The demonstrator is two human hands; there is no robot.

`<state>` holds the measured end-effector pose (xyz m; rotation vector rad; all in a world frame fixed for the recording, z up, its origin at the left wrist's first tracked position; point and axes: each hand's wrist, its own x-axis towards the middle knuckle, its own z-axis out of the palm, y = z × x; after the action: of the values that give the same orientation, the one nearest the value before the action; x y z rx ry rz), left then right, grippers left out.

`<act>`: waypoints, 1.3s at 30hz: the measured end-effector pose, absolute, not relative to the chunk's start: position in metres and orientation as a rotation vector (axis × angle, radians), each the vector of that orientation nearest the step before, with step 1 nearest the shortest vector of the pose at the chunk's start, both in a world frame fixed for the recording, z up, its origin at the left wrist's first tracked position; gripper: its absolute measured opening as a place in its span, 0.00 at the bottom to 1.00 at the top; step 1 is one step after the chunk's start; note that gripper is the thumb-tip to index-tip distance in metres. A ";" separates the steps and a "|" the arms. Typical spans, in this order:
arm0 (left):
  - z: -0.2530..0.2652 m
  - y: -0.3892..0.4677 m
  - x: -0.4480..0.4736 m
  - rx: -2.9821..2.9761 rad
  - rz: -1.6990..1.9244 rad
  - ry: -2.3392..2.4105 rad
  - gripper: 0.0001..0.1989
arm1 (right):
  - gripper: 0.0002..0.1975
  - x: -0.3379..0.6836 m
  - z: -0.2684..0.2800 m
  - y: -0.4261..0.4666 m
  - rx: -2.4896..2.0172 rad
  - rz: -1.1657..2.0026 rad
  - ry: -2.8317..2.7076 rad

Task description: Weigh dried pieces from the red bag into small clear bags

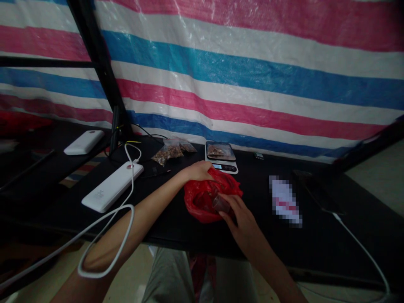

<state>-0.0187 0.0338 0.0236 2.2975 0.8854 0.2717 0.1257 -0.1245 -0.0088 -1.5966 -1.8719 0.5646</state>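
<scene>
A red plastic bag (196, 209) stands open on the black table in front of me. My left hand (201, 170) grips its far left rim, with the fingertips partly hidden by the plastic. Between the thumb and fingers of my right hand (239, 213) is a small clear plastic cup (220, 203), tilted at the mouth of the bag. What lies deeper in the bag is too dark to make out. Just beyond the bag sits a white digital scale (232, 168) with a lit display. On its dark plate rests a clear zip bag (219, 150) of brown dried bits.
Filled zip bags (170, 151) lie left of the scale. A white power bank (109, 189) has a white cable (131, 210) looping over my left forearm. To the right are a blurred-out packet (285, 201) and a dark phone (317, 191) on a cable. Striped sheeting (246, 71) hangs behind.
</scene>
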 end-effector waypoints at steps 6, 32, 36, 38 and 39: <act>0.023 0.020 -0.039 2.279 0.179 0.827 0.18 | 0.18 0.137 -0.014 -0.117 -1.623 0.434 -1.936; 0.010 0.011 -0.038 2.085 0.200 0.698 0.21 | 0.17 0.128 -0.004 -0.116 -1.926 -0.216 -2.258; 0.000 0.012 -0.030 1.914 0.278 0.771 0.20 | 0.16 0.128 -0.006 -0.112 -1.905 -0.105 -2.192; -0.004 0.012 -0.027 1.790 0.332 0.759 0.18 | 0.16 0.129 -0.007 -0.110 -1.874 0.010 -2.124; -0.006 0.012 -0.026 1.733 0.361 0.740 0.17 | 0.16 0.130 -0.008 -0.110 -1.854 0.067 -2.086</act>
<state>-0.0260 0.0122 -0.0055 1.7332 0.7402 0.3609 0.1300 -0.1096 -0.0081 -1.8542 -2.0863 0.0667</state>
